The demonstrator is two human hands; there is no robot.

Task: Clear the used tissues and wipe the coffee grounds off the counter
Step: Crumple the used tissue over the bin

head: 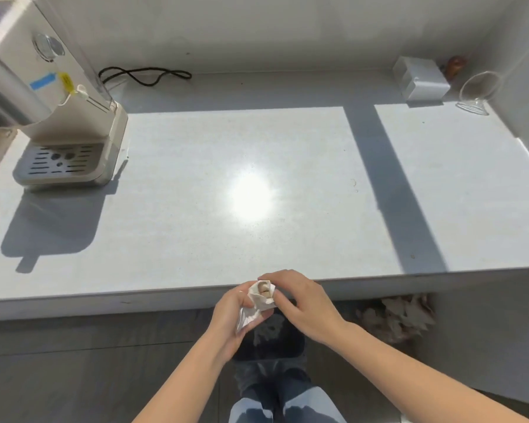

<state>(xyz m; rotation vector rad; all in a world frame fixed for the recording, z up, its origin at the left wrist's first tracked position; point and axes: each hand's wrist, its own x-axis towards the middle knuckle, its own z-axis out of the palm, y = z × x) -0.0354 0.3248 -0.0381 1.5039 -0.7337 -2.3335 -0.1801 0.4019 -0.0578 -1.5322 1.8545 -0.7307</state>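
Note:
A crumpled white tissue (258, 302) with a brownish smear in its folds is held between both hands just off the front edge of the white counter (196, 239). My left hand (232, 315) grips it from below and the left. My right hand (303, 303) pinches its top from the right. Both hands hover over a dark bin (272, 340) on the floor below the counter edge. The counter surface shows only a few tiny specks.
A cream coffee machine (58, 117) with a drip tray stands at the counter's left, a black cord (144, 74) behind it. A white box (419, 77) and a tipped glass (478, 90) sit at the back right. Crumpled paper (400, 315) lies under the counter.

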